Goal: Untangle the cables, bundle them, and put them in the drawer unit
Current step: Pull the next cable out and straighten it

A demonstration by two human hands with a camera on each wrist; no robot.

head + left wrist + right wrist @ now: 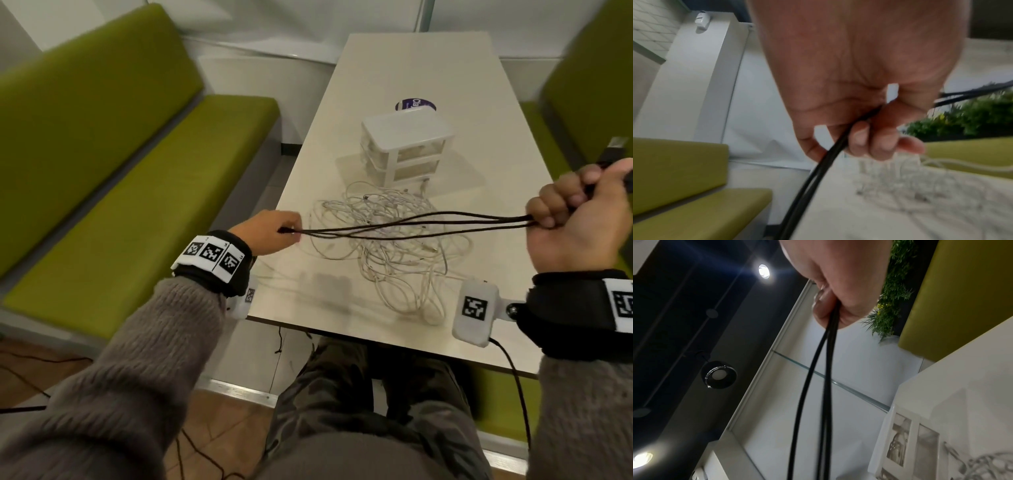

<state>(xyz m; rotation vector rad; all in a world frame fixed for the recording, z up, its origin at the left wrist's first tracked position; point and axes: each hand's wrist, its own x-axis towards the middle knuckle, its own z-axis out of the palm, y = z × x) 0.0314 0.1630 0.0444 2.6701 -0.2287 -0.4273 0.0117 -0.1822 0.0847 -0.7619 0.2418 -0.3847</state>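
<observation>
A black cable (411, 224) is folded into several strands and stretched level above the table between my two hands. My left hand (270, 231) grips one end of the folds, its fingers curled round the strands (830, 154). My right hand (575, 212) is a fist round the other end (830, 324), with the cable's plug (613, 152) sticking out past the thumb. Below the black cable a tangled heap of white cables (394, 246) lies on the table. Behind the heap stands the white drawer unit (407, 144) with two translucent drawers, both closed.
The beige table (479, 85) runs away from me, with a round purple sticker (414, 102) behind the drawer unit. Green benches (120, 171) flank it on both sides. My lap is under the near edge. Thin dark wires trail on the floor at lower left.
</observation>
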